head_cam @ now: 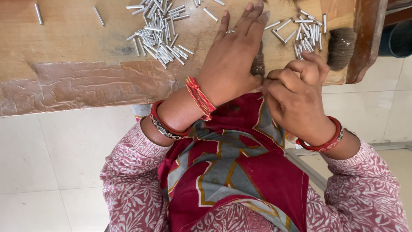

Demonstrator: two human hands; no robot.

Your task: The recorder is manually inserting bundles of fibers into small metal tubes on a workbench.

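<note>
Pale floor tiles [51,172] lie below you, and a worn wooden table [77,38] crosses the top of the view, its near edge wrapped in wrinkled clear tape [86,86].

At that edge, between your two hands, a small tuft of dark bristles [258,65] shows. Your left hand [231,60] lies flat over it, palm down, fingers stretched out and close together across the wood, a ring on one finger. Your right hand [296,92] is curled just beside it, fingers bent in and thumb tucked against the left hand's edge at the tuft; whether it actually pinches any bristles, you cannot tell, because the fingertips are hidden.

Just past your right hand's knuckles sits a small heap of short metal tubes [305,32]. A bigger heap of the same tubes [159,32] lies to the left of your left hand, with a few stray tubes [38,13] well apart near the far left. A larger bundle of dark bristles [341,47] rests at the table's right end, against a dark wooden post [368,38].

Red thread [200,98] is wound round your left wrist, with red and dark bangles [165,125] further up the forearm; red bangles [327,139] circle your right wrist. Patterned pink sleeves [133,184] and a maroon patterned cloth [231,167] fill the lower part of the view.
</note>
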